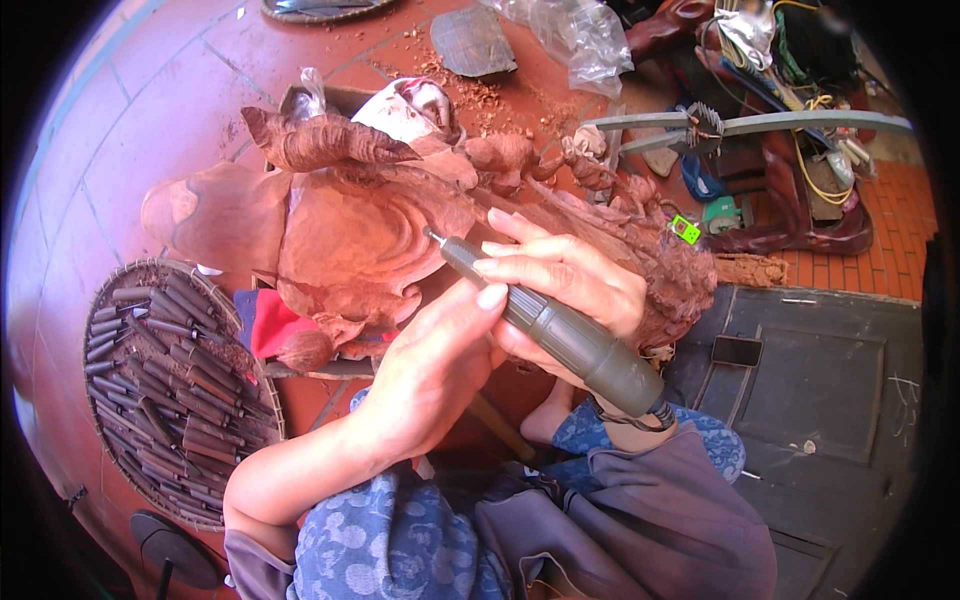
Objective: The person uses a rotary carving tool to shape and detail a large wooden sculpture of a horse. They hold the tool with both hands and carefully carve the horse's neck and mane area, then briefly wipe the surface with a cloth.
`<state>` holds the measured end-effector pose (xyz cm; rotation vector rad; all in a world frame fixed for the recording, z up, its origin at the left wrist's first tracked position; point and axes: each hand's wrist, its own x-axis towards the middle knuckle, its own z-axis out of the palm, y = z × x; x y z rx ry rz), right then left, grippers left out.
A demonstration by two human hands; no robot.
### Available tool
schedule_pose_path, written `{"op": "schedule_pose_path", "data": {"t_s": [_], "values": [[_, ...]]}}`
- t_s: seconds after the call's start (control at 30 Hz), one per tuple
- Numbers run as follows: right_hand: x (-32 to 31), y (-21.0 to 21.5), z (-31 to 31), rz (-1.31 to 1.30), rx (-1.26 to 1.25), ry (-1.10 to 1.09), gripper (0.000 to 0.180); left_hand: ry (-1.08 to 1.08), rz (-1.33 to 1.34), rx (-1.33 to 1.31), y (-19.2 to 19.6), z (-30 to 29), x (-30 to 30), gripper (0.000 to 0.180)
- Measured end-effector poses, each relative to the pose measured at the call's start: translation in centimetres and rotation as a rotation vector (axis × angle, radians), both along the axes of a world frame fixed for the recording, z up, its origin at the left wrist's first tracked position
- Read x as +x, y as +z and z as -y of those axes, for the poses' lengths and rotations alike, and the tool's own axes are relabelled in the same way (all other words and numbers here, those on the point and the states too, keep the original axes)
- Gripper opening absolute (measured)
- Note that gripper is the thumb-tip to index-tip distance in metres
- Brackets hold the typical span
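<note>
A dark grey-green handheld rotary carving tool lies slantwise in front of me, its thin bit up and to the left. My right hand is closed around its body from the right, fingers along the top. My left hand supports it from the left, thumb pressed against its side near the front. The bit's tip is by the edge of a rounded, ridged hollow in a large reddish-brown wood carving. Whether it touches the wood, I cannot tell. Rough, curling forms run along the carving's far and right sides.
A round woven basket at left holds several dark-handled carving tools. At right, a phone lies on a dark panelled board. Behind are wood chips, a clear plastic bag, a long metal clamp and a small green device.
</note>
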<state>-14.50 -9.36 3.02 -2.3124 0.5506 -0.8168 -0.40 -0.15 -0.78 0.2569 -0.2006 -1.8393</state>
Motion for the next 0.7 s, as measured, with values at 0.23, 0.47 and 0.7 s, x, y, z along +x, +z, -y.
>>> {"op": "schedule_pose_path", "data": {"t_s": [0.23, 0.47, 0.7], "values": [[1.3, 0.3, 0.6, -0.024, -0.074, -0.036, 0.036, 0.075, 0.038, 0.082, 0.3, 0.8, 0.3, 0.035], [0.2, 0.4, -0.2, -0.026, -0.049, -0.019, 0.036, -0.01, -0.013, 0.049, 0.3, -0.1, -0.2, 0.041], [0.7, 0.7, -0.1, -0.043, -0.043, -0.054, 0.036, 0.045, 0.024, 0.073, 0.8, 0.4, 0.0, 0.034]]}}
